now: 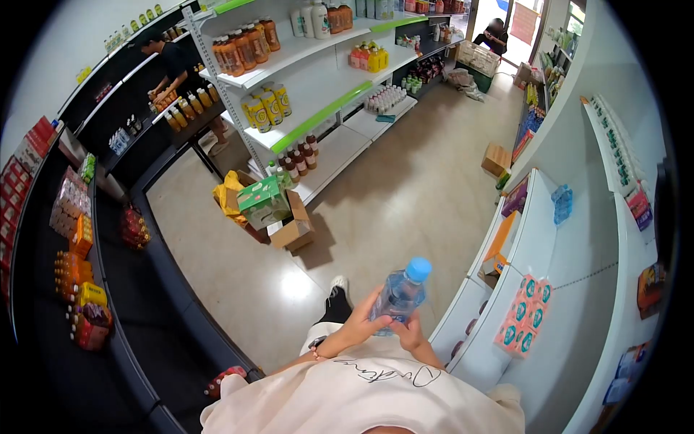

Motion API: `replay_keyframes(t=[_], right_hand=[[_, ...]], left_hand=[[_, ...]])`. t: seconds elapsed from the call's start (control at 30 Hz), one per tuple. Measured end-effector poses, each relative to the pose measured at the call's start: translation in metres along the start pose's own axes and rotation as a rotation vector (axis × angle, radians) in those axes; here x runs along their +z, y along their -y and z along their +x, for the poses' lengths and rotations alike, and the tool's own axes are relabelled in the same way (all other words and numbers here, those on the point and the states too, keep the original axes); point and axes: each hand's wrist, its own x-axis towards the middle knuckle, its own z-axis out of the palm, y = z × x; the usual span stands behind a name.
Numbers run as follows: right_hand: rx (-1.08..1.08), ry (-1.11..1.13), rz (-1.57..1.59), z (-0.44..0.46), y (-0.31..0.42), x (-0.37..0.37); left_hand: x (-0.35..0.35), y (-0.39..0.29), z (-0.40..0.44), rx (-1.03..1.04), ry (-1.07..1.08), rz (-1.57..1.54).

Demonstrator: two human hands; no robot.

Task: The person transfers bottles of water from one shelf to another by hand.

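Observation:
A clear water bottle with a blue cap is held in front of my body, tilted with its cap up and to the right. My left hand wraps round its left side, and my right hand grips its lower right side. A watch and a bracelet show on my left wrist. To the right, a white shelf bears a pack of pink tissue packets and, farther up, some blue-tinted bottles.
Ahead, white shelving holds bottles and cans. Cardboard boxes stand on the floor by its end. Black shelves run along the left. One person stands at the back left, another near the doorway. A carton lies at right.

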Motion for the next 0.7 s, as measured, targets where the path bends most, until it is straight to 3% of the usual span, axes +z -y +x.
replay_keyframes(t=[0.13,0.33,0.5,0.63,0.7], right_hand=[[-0.032,-0.024,-0.023,0.081,-0.009,0.001],[-0.054,-0.017,-0.124,0.24,-0.014,-0.011],[-0.065,0.073,-0.307,0.376,-0.015,-0.026],[-0.093,0.039,-0.284,0.447,-0.028,-0.046],[-0.098,-0.12,-0.259,0.468,-0.036,-0.053]], left_hand=[[-0.057,0.003,0.068,0.022,0.048,0.118],[-0.142,-0.014,0.199,-0.023,0.081,0.026],[-0.206,-0.018,0.302,0.007,-0.025,-0.011],[-0.234,-0.008,0.366,0.004,-0.092,-0.044],[-0.243,0.0,0.394,-0.03,-0.091,-0.061]])
